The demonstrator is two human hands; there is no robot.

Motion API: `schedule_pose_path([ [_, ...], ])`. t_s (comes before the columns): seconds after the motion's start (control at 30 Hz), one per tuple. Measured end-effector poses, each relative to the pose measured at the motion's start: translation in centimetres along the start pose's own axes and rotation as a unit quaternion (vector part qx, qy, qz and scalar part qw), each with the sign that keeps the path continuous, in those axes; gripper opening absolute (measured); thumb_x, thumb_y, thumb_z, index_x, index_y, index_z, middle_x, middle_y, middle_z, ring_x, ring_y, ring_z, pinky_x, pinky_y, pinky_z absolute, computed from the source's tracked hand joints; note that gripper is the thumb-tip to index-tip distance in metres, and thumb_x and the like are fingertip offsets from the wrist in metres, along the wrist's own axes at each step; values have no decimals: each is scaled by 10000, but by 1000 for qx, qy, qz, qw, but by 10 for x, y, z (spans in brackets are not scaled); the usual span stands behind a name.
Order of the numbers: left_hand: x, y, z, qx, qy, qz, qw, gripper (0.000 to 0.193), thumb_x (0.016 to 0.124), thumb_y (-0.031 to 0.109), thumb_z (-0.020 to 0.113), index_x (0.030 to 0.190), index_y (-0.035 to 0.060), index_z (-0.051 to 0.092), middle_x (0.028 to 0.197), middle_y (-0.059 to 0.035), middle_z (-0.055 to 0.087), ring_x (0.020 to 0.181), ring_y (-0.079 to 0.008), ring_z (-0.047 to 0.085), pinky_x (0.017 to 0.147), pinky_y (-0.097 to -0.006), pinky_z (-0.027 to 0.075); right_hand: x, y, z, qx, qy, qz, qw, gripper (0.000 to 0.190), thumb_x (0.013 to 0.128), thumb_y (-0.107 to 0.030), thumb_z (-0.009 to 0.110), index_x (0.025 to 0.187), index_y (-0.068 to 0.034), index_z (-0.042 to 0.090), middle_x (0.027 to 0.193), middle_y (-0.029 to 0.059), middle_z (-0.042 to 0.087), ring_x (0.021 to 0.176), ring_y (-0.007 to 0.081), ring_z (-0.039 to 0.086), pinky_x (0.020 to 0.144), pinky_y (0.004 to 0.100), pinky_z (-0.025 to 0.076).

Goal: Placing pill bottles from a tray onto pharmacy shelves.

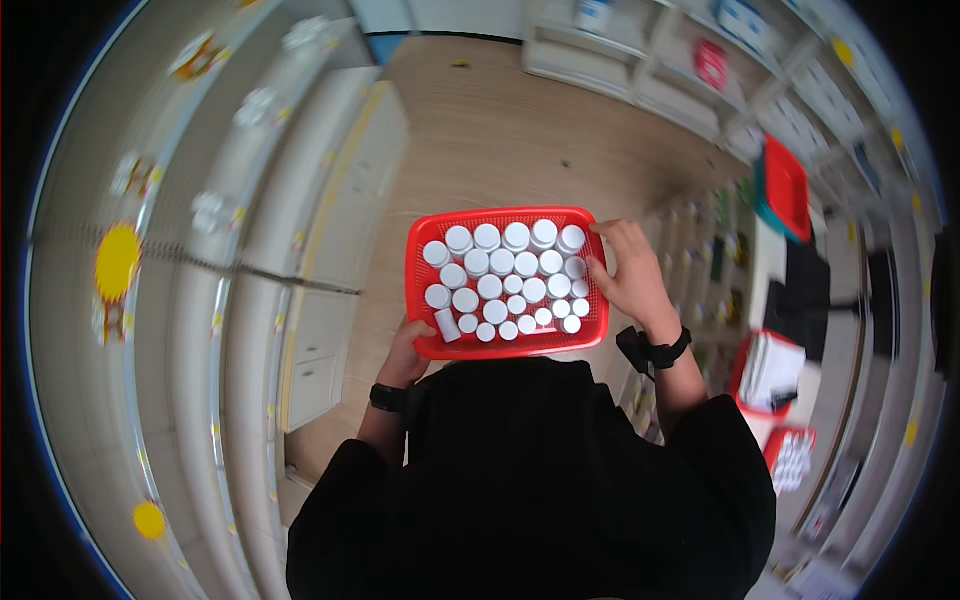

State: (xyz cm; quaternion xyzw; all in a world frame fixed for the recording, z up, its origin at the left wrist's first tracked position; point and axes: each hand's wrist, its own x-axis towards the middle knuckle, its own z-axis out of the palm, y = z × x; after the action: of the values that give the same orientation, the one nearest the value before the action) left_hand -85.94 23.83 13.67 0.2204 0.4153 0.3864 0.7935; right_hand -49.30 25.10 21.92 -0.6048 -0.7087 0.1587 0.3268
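Observation:
A red plastic basket [510, 351] with perforated walls is held out in front of my body. Inside it stand several white-capped bottles [502, 262] of differing sizes, packed in loose rows. One white bottle [448, 325] lies tilted in the near left corner. My left hand [409, 352] grips the basket's near left corner, its thumb over the rim and the other fingers hidden beneath. At the right side, my right hand [630, 270] rests against the rim, with the thumb and fingertips at the edge.
Shelving with a few small items [214, 210] runs along the left, above white cabinets [319, 367]. On the right, a counter holds stacked red and green baskets [784, 191], a red basket with papers [769, 367] and a basket of white items [791, 457]. Wooden flooring [480, 135] stretches ahead.

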Motion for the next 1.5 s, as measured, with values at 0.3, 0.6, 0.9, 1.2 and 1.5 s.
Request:
schedule_pose_path([
  [0.3,-47,49,-55,-44,172,89,980,735,681,52,508,1406,3,400,1354,-151,541,1218,-297,546,1049,-406,461,150,-52,140,-25,-163,-212,963,295,762,-132,727,1021,-26,635,956,172,647,922,354,595,821,441,507],
  [0.6,-68,28,-99,-195,267,249,910,668,706,112,527,1355,-29,460,1314,-161,581,1198,-315,568,1045,-421,462,292,-132,231,232,-267,-198,914,291,875,-102,697,1134,-1,612,1007,153,663,809,240,658,686,340,537],
  [0.9,-85,-27,-76,-364,424,344,755,693,704,122,532,1371,-38,429,1356,-175,536,1237,-337,530,1077,-452,427,337,-246,354,339,-383,-258,820,333,870,-44,689,1189,-23,594,1058,108,632,795,156,611,692,285,517],
  [1.2,-138,-69,-134,-423,475,398,661,636,722,110,536,1336,-38,463,1310,-159,573,1216,-323,544,1079,-446,417,277,-409,479,347,-395,-369,767,407,855,-11,686,1242,-30,561,1005,104,608,764,138,619,675,278,520],
  [1.5,-262,-26,-247,-340,466,385,721,699,701,77,531,1386,8,417,1333,-125,541,1227,-281,533,1045,-405,452,253,-513,597,161,-344,-504,776,381,830,-102,673,1196,-37,591,1175,157,605,1146,365,542,976,422,458],
])
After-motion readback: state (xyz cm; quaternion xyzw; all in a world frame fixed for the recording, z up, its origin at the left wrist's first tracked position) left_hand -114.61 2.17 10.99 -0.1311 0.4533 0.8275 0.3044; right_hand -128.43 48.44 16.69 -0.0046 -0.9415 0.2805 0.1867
